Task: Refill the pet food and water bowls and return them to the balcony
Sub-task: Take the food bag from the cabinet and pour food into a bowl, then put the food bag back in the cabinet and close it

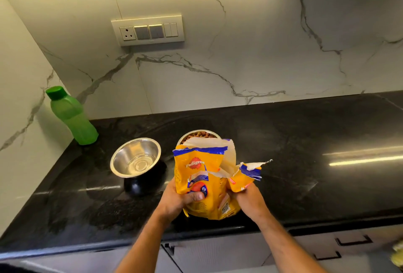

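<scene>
Pedigree bag gripped in both hands over the food bowl

Polished black stone countertop (305, 153) spans the frame, glossy with streaks of reflected light, backed by a white marble-look wall (239, 44) with grey veins and a cream switch plate (147, 30). Pale cabinet fronts with dark handles sit below the counter edge

Yellow pet food bag (202, 185), crinkled, with a blue band and a ragged torn top, is held above the counter's front edge, its open mouth by the food bowl. The left hand (176, 202) is clenched around the bag's left side, thumb across the front; the right hand (248, 199) grasps the right side just below a torn flap

Translucent green plastic bottle (72, 118) with a green cap stands in the left corner. A round steel water bowl (135, 157) with a dark base is near the bag's left. The steel food bowl (199, 135), showing brown kibble, is partly hidden behind the bag
</scene>
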